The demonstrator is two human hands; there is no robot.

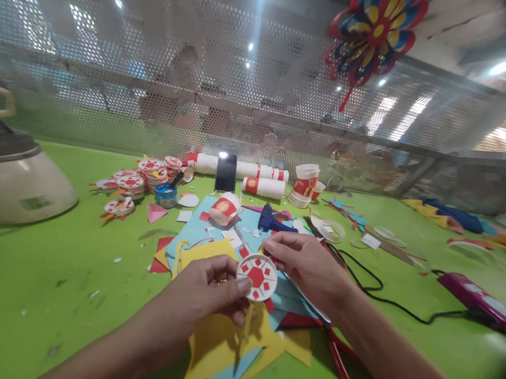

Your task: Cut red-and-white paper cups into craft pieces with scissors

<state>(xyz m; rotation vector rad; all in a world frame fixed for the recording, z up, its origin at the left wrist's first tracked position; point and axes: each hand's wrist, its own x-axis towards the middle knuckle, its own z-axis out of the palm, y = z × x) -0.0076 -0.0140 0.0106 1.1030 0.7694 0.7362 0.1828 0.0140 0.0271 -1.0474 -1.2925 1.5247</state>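
Note:
My left hand grips a small round cup base, white with a red hexagon and red diamonds, thumb on its face and fingers behind. At the disc's upper edge, my right hand is closed in a pinch on a small yellow paper piece, only partly visible. A thin yellow strip hangs below the disc. Under both hands lie yellow sheets and light blue sheets. Red-handled scissors lie partly beneath my right forearm.
Beyond my hands are a dark blue glue gun, a tipped paper cup and a phone. Decorated discs are piled at left near a blue jar. A black cable runs right to a purple power strip. A large kettle-like container stands far left.

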